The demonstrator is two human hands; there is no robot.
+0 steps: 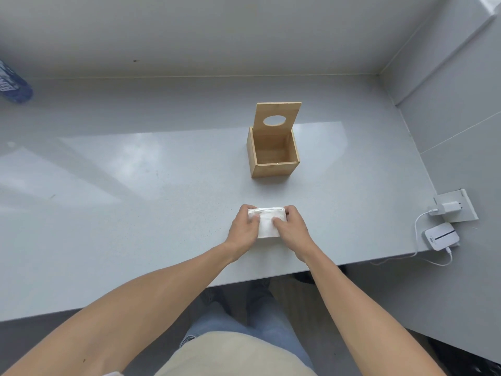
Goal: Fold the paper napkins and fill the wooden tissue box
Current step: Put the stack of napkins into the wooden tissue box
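A white folded stack of paper napkins [267, 222] lies on the grey counter near its front edge. My left hand [242, 230] grips the stack's left side, thumb on top. On the stack's right side sits my right hand [291, 230], fingers curled over the far edge. Beyond the hands stands the wooden tissue box [273, 169], square and empty inside. Its lid [278, 119], with an oval hole, is flipped upright at the back.
The grey counter [135, 199] meets walls at the back and right. A white charger and socket plate [451, 207] and a small white device [442, 236] with cables sit at the right. A blue bottle [13, 82] lies far left.
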